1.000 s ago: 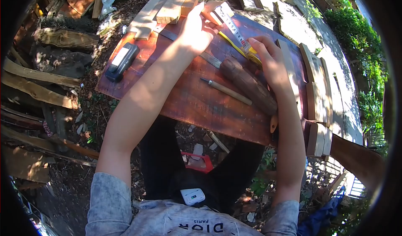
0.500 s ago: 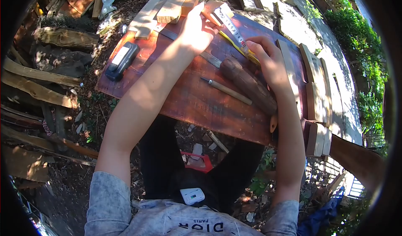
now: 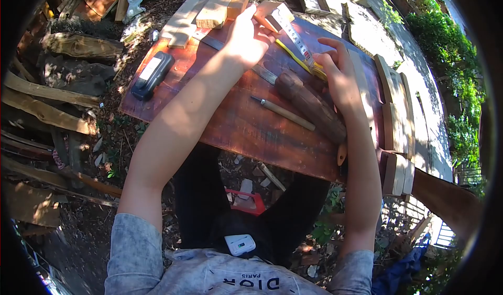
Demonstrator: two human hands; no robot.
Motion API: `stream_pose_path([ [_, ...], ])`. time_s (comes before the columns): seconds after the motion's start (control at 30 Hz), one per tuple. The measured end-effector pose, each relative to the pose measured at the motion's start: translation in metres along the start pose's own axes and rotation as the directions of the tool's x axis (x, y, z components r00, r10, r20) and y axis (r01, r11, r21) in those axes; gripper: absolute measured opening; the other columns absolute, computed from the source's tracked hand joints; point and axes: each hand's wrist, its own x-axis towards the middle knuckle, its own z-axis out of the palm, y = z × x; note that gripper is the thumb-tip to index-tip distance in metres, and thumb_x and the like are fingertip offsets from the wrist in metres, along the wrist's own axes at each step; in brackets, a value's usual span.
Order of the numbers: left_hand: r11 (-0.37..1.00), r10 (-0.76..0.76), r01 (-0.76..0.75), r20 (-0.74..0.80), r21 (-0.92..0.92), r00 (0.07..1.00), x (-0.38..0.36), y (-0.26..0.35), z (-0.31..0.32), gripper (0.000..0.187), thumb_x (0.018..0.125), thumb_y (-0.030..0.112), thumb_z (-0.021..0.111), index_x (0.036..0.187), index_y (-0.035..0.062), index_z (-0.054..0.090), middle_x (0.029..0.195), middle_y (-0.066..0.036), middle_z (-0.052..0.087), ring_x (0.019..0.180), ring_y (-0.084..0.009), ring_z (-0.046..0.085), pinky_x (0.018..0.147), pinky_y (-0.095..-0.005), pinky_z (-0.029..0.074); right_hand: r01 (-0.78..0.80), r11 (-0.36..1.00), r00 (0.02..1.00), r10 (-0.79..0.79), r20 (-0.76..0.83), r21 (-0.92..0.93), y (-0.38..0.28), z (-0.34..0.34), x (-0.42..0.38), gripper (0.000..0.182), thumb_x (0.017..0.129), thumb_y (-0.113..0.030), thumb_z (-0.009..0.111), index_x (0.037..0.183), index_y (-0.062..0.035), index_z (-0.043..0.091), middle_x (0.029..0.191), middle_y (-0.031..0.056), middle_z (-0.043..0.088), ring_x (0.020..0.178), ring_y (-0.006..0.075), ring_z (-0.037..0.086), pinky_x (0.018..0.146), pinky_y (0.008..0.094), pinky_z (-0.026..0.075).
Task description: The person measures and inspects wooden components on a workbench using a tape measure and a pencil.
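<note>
My left hand (image 3: 247,42) grips the near side of a small wooden block (image 3: 269,15) over the far part of the table. A white tape measure blade (image 3: 298,44) with printed numbers runs from the block's end toward my right hand (image 3: 339,75). That hand closes its thumb and lower fingers at the tape's near end, with the index finger lifted. Below the blade lies a yellow strip-like thing (image 3: 293,55), partly behind my right hand. A thick dark wooden mallet-like piece (image 3: 309,106) and a thin chisel with a wooden handle (image 3: 285,115) lie nearer me.
The reddish tabletop (image 3: 236,132) also holds a black case-like object (image 3: 152,76) at the left. Wooden blocks (image 3: 212,16) and a flat board (image 3: 183,20) sit at the far left. More wood pieces (image 3: 390,111) line the right edge. A metal strip (image 3: 262,74) lies across the middle.
My right index finger has lifted away from the tape, and the right hand has shifted slightly right. The wooden block has turned a little in my left hand, showing more of its end.
</note>
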Motion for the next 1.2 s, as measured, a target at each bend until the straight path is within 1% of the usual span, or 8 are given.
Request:
stream_pose_path([
  [0.2,1.000,-0.018,0.016,-0.075,-0.022,0.997,-0.003,-0.002,0.005,0.036,0.111,0.030,0.043,0.125,0.0023,0.062,0.119,-0.015,0.062,0.106,-0.0278,0.058,0.099,-0.0472,0.050,-0.009,0.999,1.000,0.009,-0.023,0.032,-0.008,-0.001,-0.003,0.049,0.094,-0.031,0.057,0.133,-0.0016,0.053,0.095,0.0074,0.062,0.074,0.0124,0.055,0.056,0.0294,0.045],
  [0.3,1.000,0.006,-0.006,-0.043,-0.010,0.999,-0.004,-0.004,0.004,0.035,0.110,0.028,0.044,0.125,0.0016,0.062,0.120,-0.015,0.064,0.105,-0.0293,0.060,0.100,-0.0450,0.051,-0.007,1.000,1.000,0.007,-0.009,0.018,-0.007,-0.001,-0.002,0.047,0.094,-0.032,0.053,0.131,-0.0030,0.055,0.096,0.0076,0.062,0.075,0.0129,0.055,0.056,0.0300,0.047],
  [0.5,0.989,-0.081,0.062,0.144,0.134,0.986,0.006,-0.005,-0.009,0.033,0.108,0.027,0.045,0.127,0.0037,0.060,0.118,-0.012,0.068,0.105,-0.0258,0.065,0.095,-0.0384,0.054,-0.025,0.997,0.997,0.020,0.069,0.073,-0.004,0.002,-0.002,0.042,0.095,-0.034,0.051,0.120,-0.0023,0.063,0.098,0.0082,0.063,0.078,0.0145,0.056,0.059,0.0300,0.049],
  [0.6,0.923,-0.122,0.067,0.121,0.380,0.985,0.001,-0.008,-0.008,0.033,0.109,0.029,0.046,0.126,0.0053,0.060,0.120,-0.010,0.068,0.108,-0.0224,0.065,0.096,-0.0381,0.054,-0.068,0.994,0.994,0.059,0.092,0.091,-0.004,0.001,-0.002,0.041,0.096,-0.034,0.051,0.115,0.0000,0.065,0.098,0.0091,0.064,0.084,0.0165,0.058,0.068,0.0310,0.051],
  [0.7,0.890,-0.160,0.047,0.212,0.454,0.964,0.000,-0.016,-0.008,0.034,0.108,0.033,0.047,0.126,0.0075,0.060,0.123,-0.009,0.067,0.112,-0.0218,0.065,0.097,-0.0374,0.054,0.031,0.999,0.997,-0.032,0.074,0.023,0.010,-0.003,0.006,0.041,0.097,-0.034,0.053,0.113,0.0018,0.066,0.097,0.0112,0.066,0.090,0.0178,0.060,0.081,0.0319,0.049],
  [0.8,0.872,-0.181,0.062,0.202,0.486,0.963,-0.001,-0.012,-0.008,0.040,0.108,0.041,0.046,0.129,0.0101,0.058,0.126,-0.008,0.067,0.114,-0.0207,0.064,0.101,-0.0387,0.051,0.004,0.999,0.996,-0.009,0.086,0.052,0.010,-0.003,0.006,0.041,0.097,-0.033,0.056,0.112,0.0039,0.066,0.097,0.0131,0.066,0.094,0.0188,0.060,0.089,0.0314,0.045],
  [0.9,0.876,-0.179,0.064,0.199,0.478,0.964,-0.003,-0.009,-0.007,0.042,0.108,0.044,0.045,0.130,0.0108,0.057,0.127,-0.008,0.066,0.117,-0.0202,0.064,0.103,-0.0392,0.050,0.114,0.993,0.992,-0.114,0.057,0.001,0.007,0.000,0.004,0.040,0.096,-0.032,0.059,0.112,0.0045,0.066,0.097,0.0121,0.067,0.095,0.0175,0.060,0.088,0.0306,0.045],
  [1.2,0.860,-0.121,0.003,0.199,0.510,0.972,0.000,-0.007,-0.005,0.043,0.106,0.047,0.048,0.129,0.0119,0.057,0.123,-0.007,0.068,0.113,-0.0199,0.067,0.100,-0.0379,0.053,0.093,0.995,0.994,-0.095,0.059,0.038,0.003,0.001,0.003,0.039,0.098,-0.031,0.062,0.117,0.0025,0.065,0.101,0.0104,0.069,0.097,0.0148,0.061,0.087,0.0297,0.047],
])
